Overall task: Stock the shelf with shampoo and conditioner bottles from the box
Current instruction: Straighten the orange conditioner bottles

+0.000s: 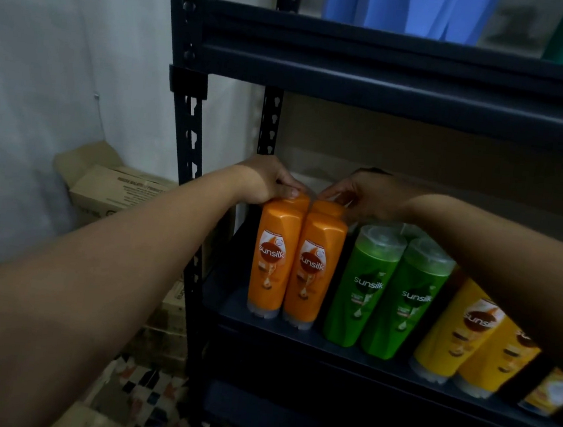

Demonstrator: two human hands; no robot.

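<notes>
Orange bottles (274, 260) upright at shelf (346, 352) left end. Left hand (269, 181) and right hand (366, 195) curled over rear tops, probably pinching them. Smooth, stiff plastic, likely weighty; best taken around the body.

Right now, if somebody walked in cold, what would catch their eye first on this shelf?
Probably the two bright orange plastic Sunsilk bottles at the left end of the dark metal shelf, with the left hand and right hand on the tops of orange bottles behind them. Next, the green bottles beside them, then yellow bottles further right.
</notes>
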